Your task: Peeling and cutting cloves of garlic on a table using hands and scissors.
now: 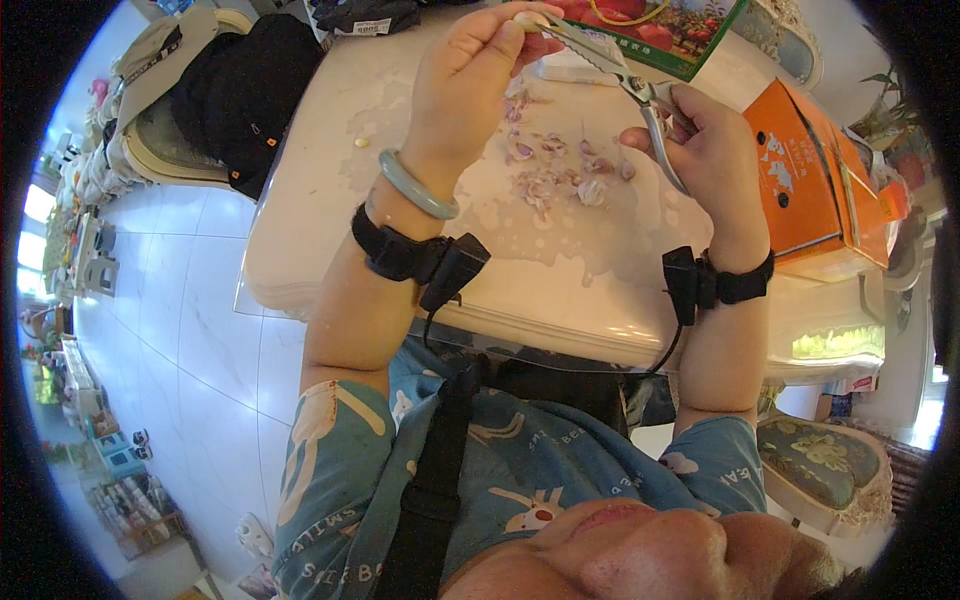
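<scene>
Raised over the far part of the table, my left hand pinches a garlic clove between thumb and fingers. My right hand grips the handles of metal scissors, whose blades reach left to the clove and appear parted around its end. Garlic skins and several purplish cloves lie scattered on the table beneath, together with a whitish garlic piece. One small pale clove rests apart at the left. Behind the scissors, a white container is partly hidden.
Wet patches spread over the pale table. An orange box stands at the right, with a green and red picture box at the back. Chairs stand left and right; a black garment hangs on the left chair.
</scene>
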Demonstrator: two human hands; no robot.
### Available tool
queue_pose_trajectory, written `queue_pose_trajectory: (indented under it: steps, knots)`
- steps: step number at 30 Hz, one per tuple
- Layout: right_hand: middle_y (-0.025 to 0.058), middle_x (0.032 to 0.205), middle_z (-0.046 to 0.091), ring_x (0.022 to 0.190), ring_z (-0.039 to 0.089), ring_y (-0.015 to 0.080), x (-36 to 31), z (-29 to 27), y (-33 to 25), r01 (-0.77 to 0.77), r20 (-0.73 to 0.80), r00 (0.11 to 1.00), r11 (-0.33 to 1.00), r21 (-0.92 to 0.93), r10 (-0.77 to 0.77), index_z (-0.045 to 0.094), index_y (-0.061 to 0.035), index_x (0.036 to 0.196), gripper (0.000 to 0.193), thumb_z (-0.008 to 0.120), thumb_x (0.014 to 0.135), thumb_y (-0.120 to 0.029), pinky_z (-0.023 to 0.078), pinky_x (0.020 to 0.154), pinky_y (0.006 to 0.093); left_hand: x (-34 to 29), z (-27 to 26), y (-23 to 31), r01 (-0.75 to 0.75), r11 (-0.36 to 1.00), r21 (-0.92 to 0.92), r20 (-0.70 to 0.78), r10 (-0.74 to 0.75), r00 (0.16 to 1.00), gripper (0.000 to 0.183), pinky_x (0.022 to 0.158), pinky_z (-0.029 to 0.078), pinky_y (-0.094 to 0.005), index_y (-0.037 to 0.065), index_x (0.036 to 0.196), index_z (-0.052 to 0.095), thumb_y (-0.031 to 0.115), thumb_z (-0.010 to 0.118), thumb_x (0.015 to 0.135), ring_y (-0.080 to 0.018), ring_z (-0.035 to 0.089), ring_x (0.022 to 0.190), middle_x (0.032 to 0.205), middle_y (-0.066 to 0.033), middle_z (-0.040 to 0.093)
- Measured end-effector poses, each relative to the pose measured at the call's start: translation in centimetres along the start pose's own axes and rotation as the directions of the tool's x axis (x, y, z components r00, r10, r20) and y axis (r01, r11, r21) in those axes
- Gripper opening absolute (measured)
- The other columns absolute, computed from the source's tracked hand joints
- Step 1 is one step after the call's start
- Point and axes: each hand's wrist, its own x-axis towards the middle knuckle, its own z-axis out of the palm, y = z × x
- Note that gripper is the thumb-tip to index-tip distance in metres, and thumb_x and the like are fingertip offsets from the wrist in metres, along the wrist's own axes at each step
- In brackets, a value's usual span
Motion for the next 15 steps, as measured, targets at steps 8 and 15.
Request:
queue_pose_trajectory:
  steps: [8,15]
  knots:
    - [0.0097,0.053,0.047,0.048,0.046,0.0267,0.0,0.0,0.3,-0.013,-0.01,1.0,1.0,0.016,0.013,0.053,-0.0045,0.066,0.052,0.078,0.062,-0.05,0.037,0.046,0.0354,0.1,-0.3,-0.1,0.057,0.998,0.024,0.021,-0.057,0.998,0.029,0.094,0.044,-0.0302,-0.006,0.115,0.054,0.012,0.04,0.098,-0.0154,0.056,0.099,0.107,-0.0088,0.059]
    - [0.0069,0.056,0.04,0.052,0.039,0.0218,-0.1,0.1,-0.2,0.018,0.003,1.0,0.998,0.059,-0.019,0.048,-0.0036,0.067,0.051,0.081,0.062,-0.042,0.034,0.047,0.0323,0.4,-1.1,-1.1,-0.018,0.981,-0.193,0.115,0.041,0.993,0.03,0.096,0.042,-0.0332,-0.008,0.116,0.052,0.011,0.039,0.098,-0.0159,0.055,0.1,0.106,-0.0098,0.058]
